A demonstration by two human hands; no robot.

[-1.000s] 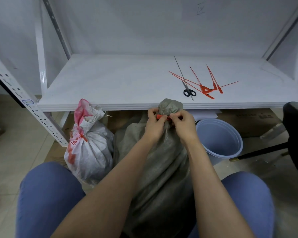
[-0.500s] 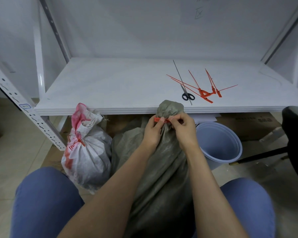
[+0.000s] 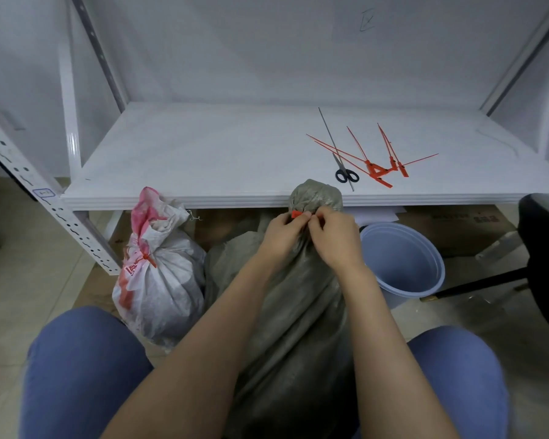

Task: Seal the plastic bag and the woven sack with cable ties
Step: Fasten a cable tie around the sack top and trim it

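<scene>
A grey-green woven sack (image 3: 301,312) stands between my knees, its neck gathered into a bunch (image 3: 316,196) just below the shelf edge. An orange cable tie (image 3: 297,214) wraps that neck. My left hand (image 3: 282,234) pinches the tie's orange head. My right hand (image 3: 336,237) pinches the tie right beside it, fingertips touching. Left of the sack sits a white and red plastic bag (image 3: 159,280), its neck closed with an orange tie (image 3: 146,256).
On the white shelf (image 3: 203,153) lie several spare orange cable ties (image 3: 377,166) and black-handled scissors (image 3: 346,175). A pale blue bucket (image 3: 403,261) stands right of the sack. A black chair (image 3: 545,255) is at the far right, a perforated shelf post (image 3: 45,210) at the left.
Both hands stay pinched on the tie at the sack's neck with only small finger shifts. The view has tilted slightly, showing the shelf lower in frame.
</scene>
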